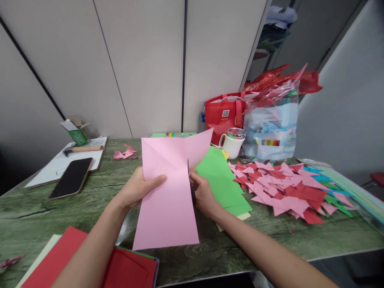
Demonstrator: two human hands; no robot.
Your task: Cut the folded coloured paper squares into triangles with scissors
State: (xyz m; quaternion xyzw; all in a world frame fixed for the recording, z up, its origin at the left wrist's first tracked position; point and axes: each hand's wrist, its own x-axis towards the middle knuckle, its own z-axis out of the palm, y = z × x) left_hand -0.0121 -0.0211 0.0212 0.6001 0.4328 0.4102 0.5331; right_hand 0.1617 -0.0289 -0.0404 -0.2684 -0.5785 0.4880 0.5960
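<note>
**Layout on the table**

Both hands hold a sheet of paper (169,192) above the table (210,248) middle, the left hand (136,190) at its left edge, the right hand (204,194) with scissors (192,188) at its right edge. Behind the right hand lies a stack of sheets (223,180). A heap of paper triangles (282,188) spreads toward the right edge, a mug (232,144) and bags (255,116) behind it. A phone (72,178) and a hammer (82,149) lie on a board (48,172) at the far left corner. More sheets (60,256) sit at the near left edge.

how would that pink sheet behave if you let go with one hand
Held by the left hand and right hand, the pink sheet is thin and creased, so probably floppy. It looks light and easily torn.
</note>
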